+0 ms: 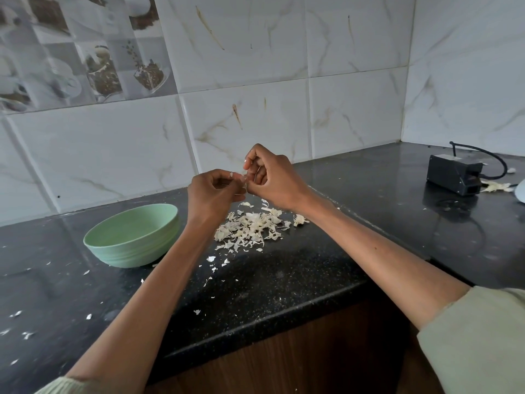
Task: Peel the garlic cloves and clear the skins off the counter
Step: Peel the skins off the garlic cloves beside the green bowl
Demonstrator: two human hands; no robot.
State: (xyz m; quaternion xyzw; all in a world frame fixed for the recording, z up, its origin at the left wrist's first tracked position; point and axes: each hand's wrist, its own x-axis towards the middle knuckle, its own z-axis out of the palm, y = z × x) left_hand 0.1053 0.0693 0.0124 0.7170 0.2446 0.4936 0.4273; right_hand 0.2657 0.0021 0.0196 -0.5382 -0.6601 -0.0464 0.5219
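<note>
Both hands are raised above the black counter point(284, 277), fingertips meeting. My left hand point(213, 191) and my right hand point(270, 180) both pinch a small garlic clove point(243, 177), mostly hidden between the fingers; a bit of white skin shows at the fingertips. Below the hands lies a pile of pale garlic skins point(250, 228). Loose flakes are scattered toward the counter's front edge and to the left. A mint-green bowl point(133, 237) stands left of the pile; its inside is not visible.
A black box-shaped device point(454, 173) with a cable sits at the back right, with more skins point(497, 187) beside it. A tiled wall runs behind the counter and meets a corner at the right. The counter's front edge drops to a brown cabinet.
</note>
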